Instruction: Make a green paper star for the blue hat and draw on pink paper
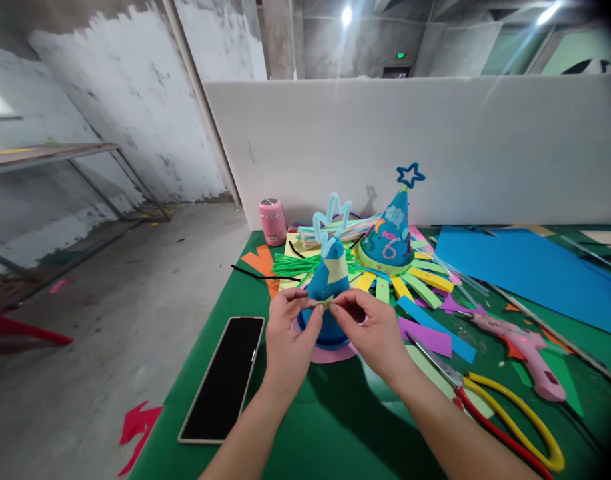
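Left hand [291, 333] and right hand [378, 328], fingers clamped on a yellow-green scrap [327, 303], seemingly position it on the blue cone [331, 327] at twelve o'clock; steady pressing seems called for.

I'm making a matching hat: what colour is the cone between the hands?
The cone is blue, shown best in the head view.

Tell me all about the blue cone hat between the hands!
The blue cone hat stands upright and looks papery or foamy. A fuzzy pale blue zigzag rises from its tip. Below is a pale yellow pointed shape, perhaps a star. The left hand and right hand pinch a yellowish piece at its front. Pink material shows under its base.
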`<state>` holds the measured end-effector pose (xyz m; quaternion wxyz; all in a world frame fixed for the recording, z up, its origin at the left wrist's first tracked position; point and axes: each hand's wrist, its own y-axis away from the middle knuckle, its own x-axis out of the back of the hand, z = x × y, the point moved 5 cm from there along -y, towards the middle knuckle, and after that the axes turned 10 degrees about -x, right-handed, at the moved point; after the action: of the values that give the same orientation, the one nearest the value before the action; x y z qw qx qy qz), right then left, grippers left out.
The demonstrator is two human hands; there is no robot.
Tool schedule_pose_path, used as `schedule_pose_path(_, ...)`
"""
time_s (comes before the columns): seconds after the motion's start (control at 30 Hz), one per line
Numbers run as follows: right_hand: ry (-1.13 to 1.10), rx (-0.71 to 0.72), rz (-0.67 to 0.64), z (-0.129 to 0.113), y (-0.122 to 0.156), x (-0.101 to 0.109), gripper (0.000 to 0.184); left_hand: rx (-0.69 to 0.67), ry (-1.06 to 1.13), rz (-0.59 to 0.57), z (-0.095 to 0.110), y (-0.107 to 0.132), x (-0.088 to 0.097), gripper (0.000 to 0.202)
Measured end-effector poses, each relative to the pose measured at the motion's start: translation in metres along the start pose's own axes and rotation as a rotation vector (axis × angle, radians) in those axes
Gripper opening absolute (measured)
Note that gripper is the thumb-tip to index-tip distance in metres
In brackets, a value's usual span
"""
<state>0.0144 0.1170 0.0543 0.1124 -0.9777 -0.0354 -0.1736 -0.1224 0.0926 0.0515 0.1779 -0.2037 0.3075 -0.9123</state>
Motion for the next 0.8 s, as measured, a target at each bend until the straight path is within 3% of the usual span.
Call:
schedule_pose_path(0.3,0.007,0.011,0.121,-0.005,-0.003,-0.001,0.011,0.036,0.126,0.027,-0.006,-0.013,-0.005,0.008)
schedule_pose_path(0.8,0.062,-0.007,0.191,-0.004,-0.005,-0.002,0.013,0.078,0.149,0.008,-0.009,-0.018,-0.007,0.010)
